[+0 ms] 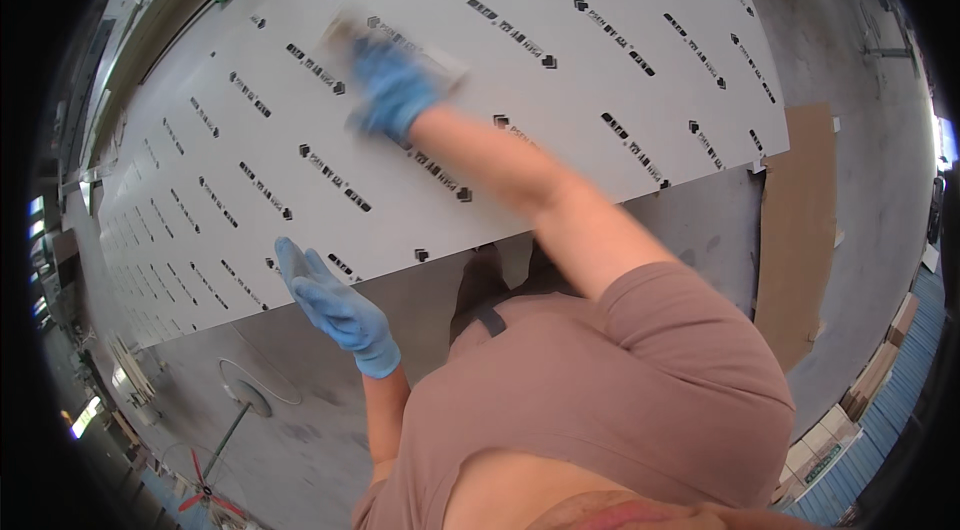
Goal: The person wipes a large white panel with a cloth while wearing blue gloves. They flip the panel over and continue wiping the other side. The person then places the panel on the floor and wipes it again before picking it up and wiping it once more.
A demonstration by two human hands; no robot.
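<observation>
A large white panel with rows of small black printed marks lies flat in front of me and fills most of the view. My right hand, in a blue glove, reaches far out over it and presses a flat pale block onto the surface; hand and block are blurred. My left hand, also in a blue glove, rests with fingers spread on the panel's near edge and holds nothing.
Grey concrete floor surrounds the panel. A brown cardboard sheet lies on the floor at the right. A fan with red blades stands at lower left. Stacked boards line the far left.
</observation>
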